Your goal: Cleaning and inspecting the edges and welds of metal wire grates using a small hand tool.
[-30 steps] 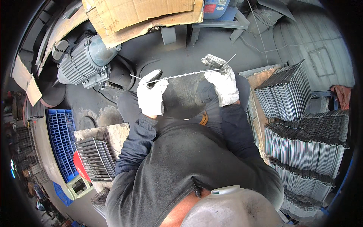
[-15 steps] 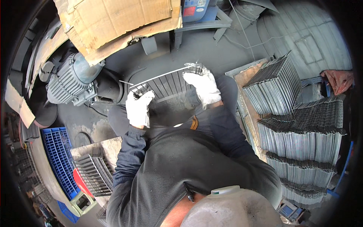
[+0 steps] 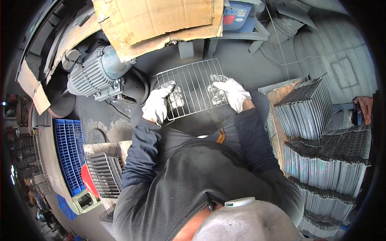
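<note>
Between my hands is a rectangular wire rack [image 3: 193, 90] of thin metal bars in a wire frame, held up over my lap with its face toward me. My left hand [image 3: 157, 105], in a white work glove, grips the rack's left side; the thumb lies in front and the dirt-darkened fingers show through the bars. On the right side my right hand [image 3: 233, 93], gloved the same way, clasps the rack with its fingers behind the wires.
Tall stacks of wire racks [image 3: 321, 160] fill the right side. More racks [image 3: 103, 172] stand at lower left beside a blue plastic crate [image 3: 69, 154]. A grey electric motor [image 3: 98, 74] sits at upper left, near a cardboard sheet [image 3: 161, 22] ahead of me.
The rack has turned from a steep slant to facing me, so its full grid shows. My view has swung left, and both hands have shifted right in the picture, still gripping the rack.
</note>
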Available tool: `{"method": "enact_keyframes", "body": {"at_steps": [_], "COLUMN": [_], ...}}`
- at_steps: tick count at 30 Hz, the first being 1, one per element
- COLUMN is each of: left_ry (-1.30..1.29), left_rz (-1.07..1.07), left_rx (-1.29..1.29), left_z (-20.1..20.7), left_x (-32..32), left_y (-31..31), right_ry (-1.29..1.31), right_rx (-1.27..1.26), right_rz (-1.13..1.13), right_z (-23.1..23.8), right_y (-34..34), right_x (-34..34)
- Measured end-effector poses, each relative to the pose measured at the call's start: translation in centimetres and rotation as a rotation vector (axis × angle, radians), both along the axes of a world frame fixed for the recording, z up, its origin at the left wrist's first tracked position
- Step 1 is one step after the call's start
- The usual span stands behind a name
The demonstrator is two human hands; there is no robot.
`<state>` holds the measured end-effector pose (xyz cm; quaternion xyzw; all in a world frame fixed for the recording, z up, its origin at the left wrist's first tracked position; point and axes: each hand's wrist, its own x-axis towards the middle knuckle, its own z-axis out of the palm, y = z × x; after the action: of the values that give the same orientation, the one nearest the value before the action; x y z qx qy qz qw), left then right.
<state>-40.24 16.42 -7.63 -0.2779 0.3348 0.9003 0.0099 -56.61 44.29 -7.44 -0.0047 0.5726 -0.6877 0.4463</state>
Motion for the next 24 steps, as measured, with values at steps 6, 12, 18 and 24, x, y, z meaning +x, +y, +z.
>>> {"method": "enact_keyframes", "body": {"at_steps": [6, 12, 18, 24], "left_ry": [0.123, 0.119, 0.201, 0.159], "left_rz": [-0.169, -0.248, -0.235, -0.176], "left_rx": [0.04, -0.035, -0.186, 0.316], "left_z": [0.5, 0.9, 1.7, -1.4], "left_x": [1.2, -2.7, -5.5, -0.9], "left_y": [-5.0, -1.9, 1.5, -6.3], "right_ry": [0.308, -0.005, 0.057, 0.095], "right_rx": [0.222, -0.028, 0.122, 0.13], "right_rz": [0.046, 0.033, -0.207, 0.056], "right_z": [4.1, 2.4, 4.3, 1.4], "right_y": [-4.7, -1.4, 2.2, -7.9], "right_x": [-0.3, -3.6, -4.4, -3.4]}}
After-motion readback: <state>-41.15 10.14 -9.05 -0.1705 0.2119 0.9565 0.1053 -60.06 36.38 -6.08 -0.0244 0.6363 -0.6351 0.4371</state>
